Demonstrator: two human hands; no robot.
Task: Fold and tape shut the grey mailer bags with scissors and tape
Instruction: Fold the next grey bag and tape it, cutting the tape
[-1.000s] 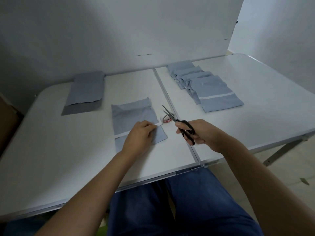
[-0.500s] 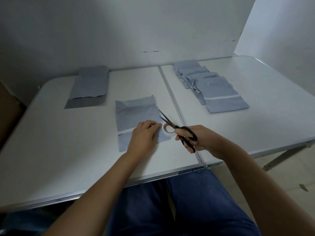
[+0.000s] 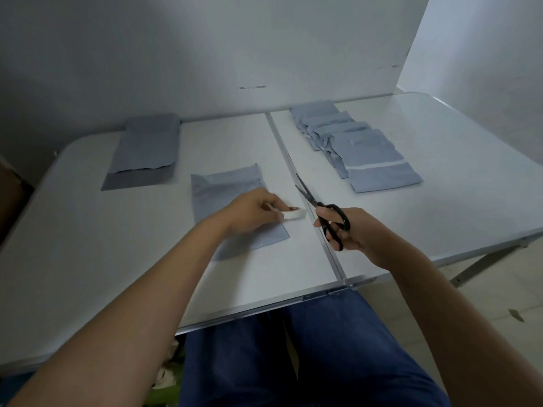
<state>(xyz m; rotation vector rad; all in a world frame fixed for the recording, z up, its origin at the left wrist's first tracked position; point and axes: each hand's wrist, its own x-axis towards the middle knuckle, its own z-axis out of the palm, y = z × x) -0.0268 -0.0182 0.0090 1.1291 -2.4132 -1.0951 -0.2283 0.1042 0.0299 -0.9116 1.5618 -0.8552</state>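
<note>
Two hands over the table (image 3: pixel 88 230): left hand (image 3: pixel 249 211) pinching tape roll (image 3: pixel 294 214), right hand (image 3: pixel 349 230) gripping scissors (image 3: pixel 323 211).

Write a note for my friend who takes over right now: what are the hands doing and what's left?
Left hand pinches the tape roll over the folded mailer.
Right hand holds the scissors, blades open.
Done: row of finished mailers on the right half of the table.
Left: tape this mailer shut, cut the tape, then do the stack at far left.
</note>
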